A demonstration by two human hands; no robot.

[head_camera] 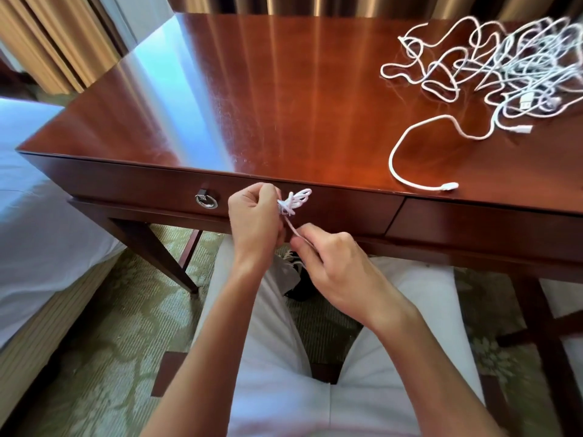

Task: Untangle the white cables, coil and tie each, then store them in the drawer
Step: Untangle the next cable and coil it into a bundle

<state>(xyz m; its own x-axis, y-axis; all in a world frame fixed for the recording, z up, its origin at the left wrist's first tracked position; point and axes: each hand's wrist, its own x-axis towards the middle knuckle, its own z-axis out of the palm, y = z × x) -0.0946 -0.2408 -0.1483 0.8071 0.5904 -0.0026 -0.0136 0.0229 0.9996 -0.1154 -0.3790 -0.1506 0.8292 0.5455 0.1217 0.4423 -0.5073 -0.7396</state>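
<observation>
A small coiled white cable (295, 200) hangs in the air in front of the desk's closed drawer (284, 197). My left hand (255, 220) grips one side of the coil, fingers curled round it. My right hand (328, 260) pinches the cable's loose end (291, 227), which runs taut down from the coil. A tangled heap of white cables (504, 70) lies on the desk top at the far right, with one strand (407, 152) trailing toward the front edge.
The wooden desk (252, 89) has a ring handle (206, 199) on the drawer and a second drawer (489, 228) to the right. A bed (38, 197) stands at the left. My legs in white trousers sit under the desk edge, over patterned carpet.
</observation>
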